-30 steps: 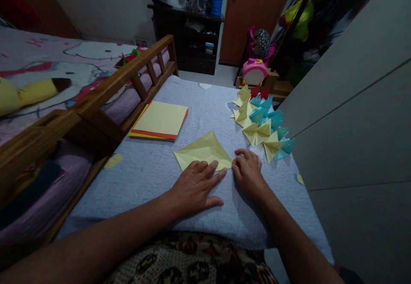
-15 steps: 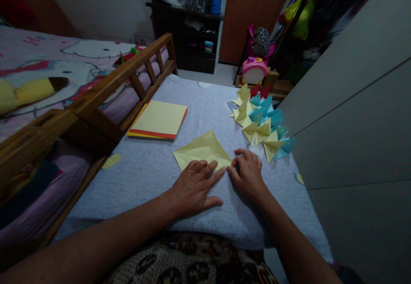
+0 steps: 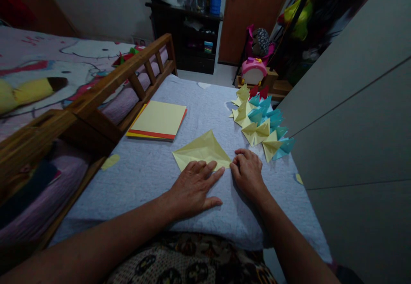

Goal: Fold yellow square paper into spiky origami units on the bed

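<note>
A pale yellow sheet of folding paper [image 3: 205,149] lies creased on the cloth-covered table, its top corner pointing away from me. My left hand [image 3: 196,186] rests flat on its near edge, fingers spread, and hides part of that edge. At the paper's right corner is my right hand [image 3: 248,173], its fingers curled and the thumb and forefinger closed on the tip. Beyond it stand several folded paper pieces [image 3: 256,133] in pale yellow, blue and red, set in rows.
A stack of square paper sheets [image 3: 160,117], yellow on top with orange below, lies at the left. A wooden bed rail [image 3: 128,70] borders the table's left side. Along the right runs a pale cabinet panel [image 3: 353,134]. A pink toy case [image 3: 253,72] stands past the far edge.
My right thumb has slid slightly to the right, out to the paper's corner. The left hand and the paper stay nearly still.
</note>
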Demonstrator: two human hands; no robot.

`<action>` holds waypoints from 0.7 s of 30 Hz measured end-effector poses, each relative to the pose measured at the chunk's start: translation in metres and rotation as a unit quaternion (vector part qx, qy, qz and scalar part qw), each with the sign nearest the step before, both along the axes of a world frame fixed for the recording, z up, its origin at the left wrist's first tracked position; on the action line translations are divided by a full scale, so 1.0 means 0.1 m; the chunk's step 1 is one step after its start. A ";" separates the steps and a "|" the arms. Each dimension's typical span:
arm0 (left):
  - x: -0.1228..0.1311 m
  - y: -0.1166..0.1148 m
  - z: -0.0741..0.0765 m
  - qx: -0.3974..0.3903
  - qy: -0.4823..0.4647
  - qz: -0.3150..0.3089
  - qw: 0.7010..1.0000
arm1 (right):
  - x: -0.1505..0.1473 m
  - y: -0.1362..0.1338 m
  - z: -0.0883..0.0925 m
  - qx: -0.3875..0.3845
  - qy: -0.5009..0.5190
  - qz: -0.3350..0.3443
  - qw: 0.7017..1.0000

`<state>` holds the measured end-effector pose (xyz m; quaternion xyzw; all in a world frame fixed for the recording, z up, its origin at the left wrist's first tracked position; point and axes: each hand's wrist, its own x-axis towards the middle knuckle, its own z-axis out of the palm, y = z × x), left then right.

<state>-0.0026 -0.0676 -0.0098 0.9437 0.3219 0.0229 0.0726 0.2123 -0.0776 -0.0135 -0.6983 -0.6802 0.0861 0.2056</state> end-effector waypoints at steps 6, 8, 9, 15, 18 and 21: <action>-0.01 0.00 -0.03 0.004 -0.006 0.001 1.000 | 0.04 0.00 -0.06 0.030 -0.002 -0.011 1.000; -0.01 0.00 -0.03 0.005 -0.002 -0.001 1.000 | 0.08 0.00 -0.08 0.045 0.007 -0.018 0.999; -0.01 0.00 -0.03 0.006 -0.001 -0.001 1.000 | 0.10 -0.01 -0.08 0.058 0.014 -0.022 0.998; -0.01 -0.01 -0.03 0.016 -0.008 0.000 1.000 | 0.09 -0.10 0.02 0.178 0.107 0.097 0.973; -0.01 -0.01 -0.06 0.026 -0.018 -0.003 1.000 | 0.01 -0.12 0.05 0.136 0.128 0.188 0.964; -0.01 -0.01 -0.09 0.031 -0.024 -0.001 0.999 | -0.05 -0.13 0.05 0.095 0.080 0.214 0.969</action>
